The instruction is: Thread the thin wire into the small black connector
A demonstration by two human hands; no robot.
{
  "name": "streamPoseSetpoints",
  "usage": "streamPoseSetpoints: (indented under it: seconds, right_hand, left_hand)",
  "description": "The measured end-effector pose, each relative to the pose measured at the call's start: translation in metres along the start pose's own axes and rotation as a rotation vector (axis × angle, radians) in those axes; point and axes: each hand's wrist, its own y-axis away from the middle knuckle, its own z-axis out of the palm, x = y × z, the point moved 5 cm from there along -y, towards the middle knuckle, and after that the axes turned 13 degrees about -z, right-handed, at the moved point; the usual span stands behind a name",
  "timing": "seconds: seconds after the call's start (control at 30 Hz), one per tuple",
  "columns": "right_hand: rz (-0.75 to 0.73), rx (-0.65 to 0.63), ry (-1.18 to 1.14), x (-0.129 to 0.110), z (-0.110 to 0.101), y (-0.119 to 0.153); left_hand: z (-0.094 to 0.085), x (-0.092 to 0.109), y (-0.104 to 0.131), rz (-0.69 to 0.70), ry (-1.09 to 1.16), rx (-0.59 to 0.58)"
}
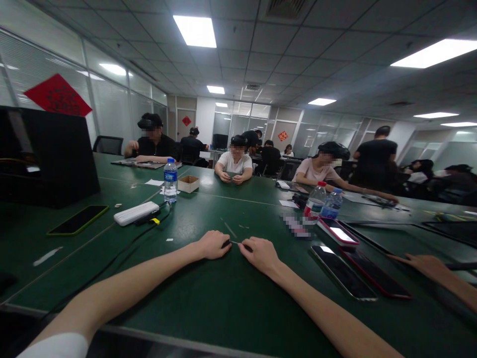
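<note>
My left hand (215,245) and my right hand (260,253) rest close together over the green table (194,298), with curled fingers. A thin, pale strip (234,242) spans the small gap between their fingertips, and both hands pinch it. What the strip is cannot be made out. Just beyond the hands, a faint clear sliver (230,229) lies on the tabletop. A small white scrap (169,240) is to the left of my left hand.
Left: a white power bank (136,213) with a black cable, a green-edged phone (79,220), a water bottle (170,181) and a small box (188,184). Right: phones (343,272), two bottles (315,201) and another person's hand (425,266). People sit across the table.
</note>
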Motion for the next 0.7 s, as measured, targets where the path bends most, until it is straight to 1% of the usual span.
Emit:
streamPoseSetpoints:
  seconds: [0.37,0.7]
  right_hand:
    - [-0.024,-0.009,0.034,-0.0038,-0.0011,-0.0007]
    - [-0.080,0.017,0.023,-0.0096,-0.0029,0.0028]
  left_hand:
    - [0.0022,-0.0027,-0.0010,-0.001,0.007,0.000]
    - [0.0002,-0.0015,0.0018,0.042,0.019,0.007]
